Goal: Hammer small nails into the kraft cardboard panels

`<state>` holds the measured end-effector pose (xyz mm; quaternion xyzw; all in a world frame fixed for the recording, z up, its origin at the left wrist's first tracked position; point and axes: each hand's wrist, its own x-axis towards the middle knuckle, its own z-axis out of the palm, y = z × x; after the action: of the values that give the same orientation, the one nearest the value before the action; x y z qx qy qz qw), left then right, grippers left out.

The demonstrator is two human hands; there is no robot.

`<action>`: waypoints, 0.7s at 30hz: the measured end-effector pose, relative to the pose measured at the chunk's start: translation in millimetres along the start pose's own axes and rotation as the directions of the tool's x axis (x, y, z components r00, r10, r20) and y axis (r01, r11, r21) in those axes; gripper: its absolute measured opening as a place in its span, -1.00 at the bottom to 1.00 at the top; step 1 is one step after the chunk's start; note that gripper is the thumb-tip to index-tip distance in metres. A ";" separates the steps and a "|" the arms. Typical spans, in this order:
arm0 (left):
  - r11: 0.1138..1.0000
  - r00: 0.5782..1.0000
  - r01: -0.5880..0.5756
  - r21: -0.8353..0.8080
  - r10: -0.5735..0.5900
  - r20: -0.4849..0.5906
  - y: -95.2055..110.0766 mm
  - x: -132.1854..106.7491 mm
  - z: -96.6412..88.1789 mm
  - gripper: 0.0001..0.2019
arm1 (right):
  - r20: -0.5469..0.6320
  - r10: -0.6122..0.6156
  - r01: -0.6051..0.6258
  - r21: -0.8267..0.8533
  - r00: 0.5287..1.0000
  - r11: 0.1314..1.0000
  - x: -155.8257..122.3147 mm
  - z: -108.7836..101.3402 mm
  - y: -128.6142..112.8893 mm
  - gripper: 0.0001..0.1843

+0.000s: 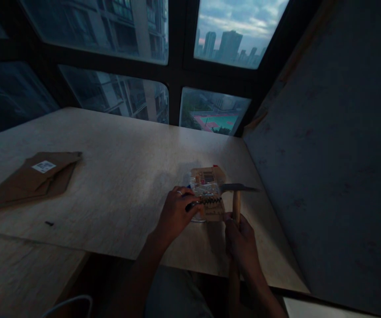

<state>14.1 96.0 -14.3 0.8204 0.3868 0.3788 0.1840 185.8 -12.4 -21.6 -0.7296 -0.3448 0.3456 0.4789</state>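
My right hand (pixel 240 238) is wrapped around the wooden handle of a hammer (pixel 236 204). Its dark metal head (pixel 239 187) is up, long and narrow, with one end tapering to the right. To its left, a cardboard-backed package (pixel 215 215) with clear plastic and a printed barcode lies on the light tabletop. My left hand (pixel 176 210), a ring on one finger, closes on the package's left side. A dark, jagged row (pixel 212 201) runs across the card from those fingertips; whether it is several screws or one spiral piece, I cannot tell.
Brown cardboard envelopes (pixel 33 176), the top one with a white label, lie stacked at the left of the tabletop (pixel 117 176). A small dark screw or nail (pixel 49 223) is nearer me. Dark-framed windows stand behind, and a wall (pixel 326 176) borders the right side.
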 end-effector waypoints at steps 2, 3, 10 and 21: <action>1.000 1.000 -0.013 0.008 0.013 0.002 -0.5 -1.9 0.1 -0.94 | 0.011 0.008 -0.008 0.021 1.000 1.000 -2.8 -1.1 -1.1 -0.61; 1.000 1.000 -0.009 0.010 0.009 -0.001 -0.4 -2.9 0.3 -0.94 | 0.019 0.016 -0.017 0.037 1.000 0.999 -4.3 -1.5 -1.5 -0.61; 0.999 0.999 0.047 0.008 -0.047 0.003 2.4 -7.4 1.6 -0.89 | 0.059 0.090 -0.098 0.148 0.994 0.984 -10.8 -1.3 -3.4 -0.62; 0.999 0.997 0.034 0.000 -0.034 0.073 1.7 -7.9 4.7 -0.90 | 0.081 0.160 -0.173 0.200 0.984 0.964 -13.0 0.7 -6.0 -0.62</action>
<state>15.2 88.8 -20.1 0.8267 0.3936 0.3458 0.2050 177.4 -21.1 -14.0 -0.6908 -0.2599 0.4418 0.5100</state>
